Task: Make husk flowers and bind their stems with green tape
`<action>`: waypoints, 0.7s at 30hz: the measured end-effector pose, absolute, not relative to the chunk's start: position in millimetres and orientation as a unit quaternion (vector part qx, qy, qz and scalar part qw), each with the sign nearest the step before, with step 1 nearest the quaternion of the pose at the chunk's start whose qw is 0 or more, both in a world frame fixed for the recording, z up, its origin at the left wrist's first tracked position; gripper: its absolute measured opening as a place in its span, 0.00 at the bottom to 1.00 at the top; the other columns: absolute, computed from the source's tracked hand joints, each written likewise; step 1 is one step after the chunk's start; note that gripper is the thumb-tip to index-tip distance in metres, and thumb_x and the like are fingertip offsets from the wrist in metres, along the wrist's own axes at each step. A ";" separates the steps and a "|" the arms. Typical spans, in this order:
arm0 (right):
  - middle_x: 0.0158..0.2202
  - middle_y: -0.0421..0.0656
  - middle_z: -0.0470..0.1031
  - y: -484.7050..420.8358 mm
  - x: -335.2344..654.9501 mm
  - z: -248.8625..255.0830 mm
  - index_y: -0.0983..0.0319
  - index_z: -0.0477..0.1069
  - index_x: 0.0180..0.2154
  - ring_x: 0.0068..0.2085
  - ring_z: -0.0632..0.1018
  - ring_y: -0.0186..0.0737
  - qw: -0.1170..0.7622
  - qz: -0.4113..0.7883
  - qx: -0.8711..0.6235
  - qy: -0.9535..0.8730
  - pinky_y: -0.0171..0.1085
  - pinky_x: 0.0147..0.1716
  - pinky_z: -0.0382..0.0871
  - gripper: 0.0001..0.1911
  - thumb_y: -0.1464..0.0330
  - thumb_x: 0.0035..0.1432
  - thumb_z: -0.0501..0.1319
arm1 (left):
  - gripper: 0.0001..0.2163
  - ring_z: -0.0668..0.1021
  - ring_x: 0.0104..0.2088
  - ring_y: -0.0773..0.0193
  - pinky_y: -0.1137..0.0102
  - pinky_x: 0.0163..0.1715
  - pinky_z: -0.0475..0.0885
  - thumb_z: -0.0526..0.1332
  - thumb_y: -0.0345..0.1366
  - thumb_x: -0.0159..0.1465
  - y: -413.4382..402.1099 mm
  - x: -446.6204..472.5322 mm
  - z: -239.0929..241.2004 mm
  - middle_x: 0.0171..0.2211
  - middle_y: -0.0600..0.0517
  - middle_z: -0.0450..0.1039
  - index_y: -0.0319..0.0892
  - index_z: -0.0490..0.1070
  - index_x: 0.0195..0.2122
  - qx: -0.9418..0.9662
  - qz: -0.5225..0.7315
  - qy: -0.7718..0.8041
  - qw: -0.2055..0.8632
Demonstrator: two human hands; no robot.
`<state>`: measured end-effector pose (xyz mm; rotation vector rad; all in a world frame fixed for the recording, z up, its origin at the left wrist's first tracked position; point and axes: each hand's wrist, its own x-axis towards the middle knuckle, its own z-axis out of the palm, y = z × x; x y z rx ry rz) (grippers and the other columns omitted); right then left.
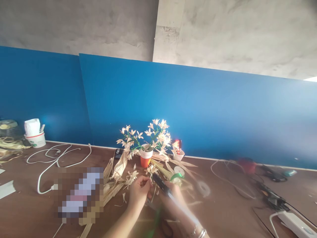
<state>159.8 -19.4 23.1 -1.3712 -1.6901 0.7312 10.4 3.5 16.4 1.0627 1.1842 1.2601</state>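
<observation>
My left hand [140,191] is closed in a pinch just below a pale corn-husk flower [151,170]; it appears to hold the flower, though the fingers cover the grip. In my right hand [177,201] is a black glue gun [161,184], its tip close to that flower and a pale stick trailing back along my wrist. Another husk flower [132,177] lies behind my left hand. Beyond them, an orange and white paper cup [146,158] holds green stems with several husk flowers [160,135]. Dried corn husks [121,167] spread around the cup.
A roll of green tape [177,175] lies beside my right hand. A small white cup [178,155] stands behind. At left are a white cable [47,168], a blurred-out rectangle [80,193] and a paper tub [36,138]. A power strip [296,224] lies right, before the blue partition [198,109].
</observation>
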 end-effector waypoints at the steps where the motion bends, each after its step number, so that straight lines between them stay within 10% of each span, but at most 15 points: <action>1: 0.20 0.38 0.66 -19.4 160.0 22.9 0.61 0.63 0.21 0.23 0.66 0.33 0.408 0.286 -0.545 -0.674 0.32 0.21 0.57 0.06 0.76 0.46 0.56 | 0.09 0.69 0.11 0.70 0.77 0.07 0.55 0.61 0.41 0.51 3.6 10.3 16.0 0.20 0.55 0.73 0.41 0.70 0.24 0.445 0.526 0.496 0.528; 21: 0.23 0.41 0.70 -20.8 162.1 21.0 0.61 0.68 0.24 0.25 0.70 0.37 0.407 0.287 -0.519 -0.695 0.33 0.21 0.61 0.06 0.69 0.52 0.59 | 0.09 0.70 0.12 0.69 0.77 0.08 0.56 0.61 0.42 0.51 2.7 9.5 16.0 0.18 0.57 0.71 0.42 0.69 0.24 0.445 0.537 0.493 0.520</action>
